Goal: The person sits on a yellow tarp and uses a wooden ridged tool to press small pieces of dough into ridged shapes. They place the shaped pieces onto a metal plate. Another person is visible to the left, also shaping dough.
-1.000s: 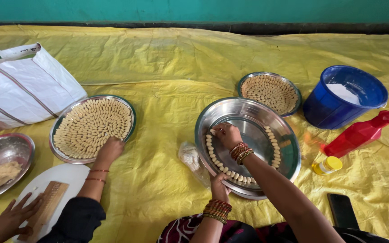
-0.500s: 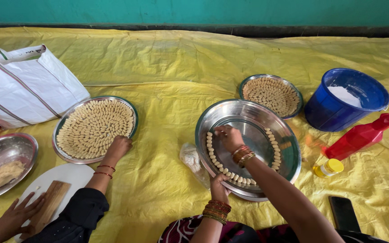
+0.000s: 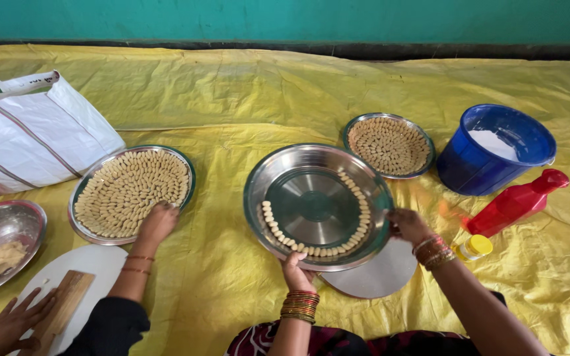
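Yellow sheeting (image 3: 232, 118) covers the floor below a teal wall, and everything is placed from the large steel tray (image 3: 311, 198) at its centre. Left of the tray sit a white bag (image 3: 28, 132) and a full tray (image 3: 130, 191) of shaped dough pieces, touched by a co-worker's hand (image 3: 158, 221); behind and to the right stand a smaller full tray (image 3: 389, 145), a blue bucket (image 3: 496, 148) and a red bottle (image 3: 516, 201). A round white board (image 3: 377, 273) lies just under its near edge. The left hand (image 3: 296, 270) grips the near rim, the right hand (image 3: 407, 224) seemingly the right rim. Dough pieces (image 3: 318, 249) line only part of the rim, so most of the tray remains unfilled.
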